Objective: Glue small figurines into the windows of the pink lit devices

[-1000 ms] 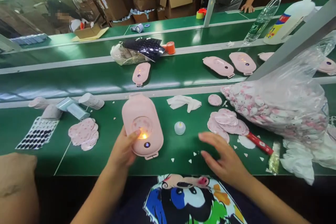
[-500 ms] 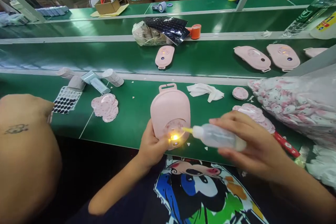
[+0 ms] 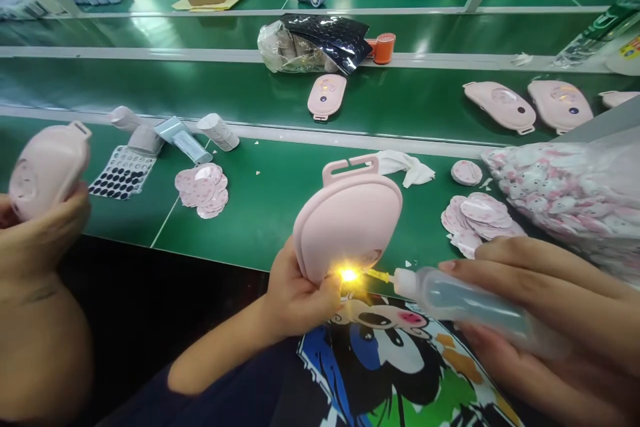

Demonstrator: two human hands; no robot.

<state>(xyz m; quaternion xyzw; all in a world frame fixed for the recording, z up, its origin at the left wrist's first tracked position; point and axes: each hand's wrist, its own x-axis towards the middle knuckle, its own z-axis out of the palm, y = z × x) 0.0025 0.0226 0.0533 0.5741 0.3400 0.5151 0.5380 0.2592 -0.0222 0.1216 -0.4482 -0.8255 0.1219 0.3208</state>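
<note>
Here's the left hand [image 3: 297, 300] gripping a pale-pink, rounded plastic case [image 3: 345, 223], tilted over the near edge of the green tabletop [image 3: 263, 213], a bright yellow light [image 3: 349, 275] blazing right by the thumb! Over to the right hand [image 3: 555, 300], wrapped around a translucent plastic squeeze bottle [image 3: 473, 300], its thin yellow nozzle [image 3: 379, 275] aimed beside that glow; whether the tip touches, I can't tell. 2 piles of thin pink discs [image 3: 203, 195] flank the case, and far left, a co-worker's hand [image 3: 55, 230] holds another pale-pink plastic case [image 3: 47, 170].
</note>
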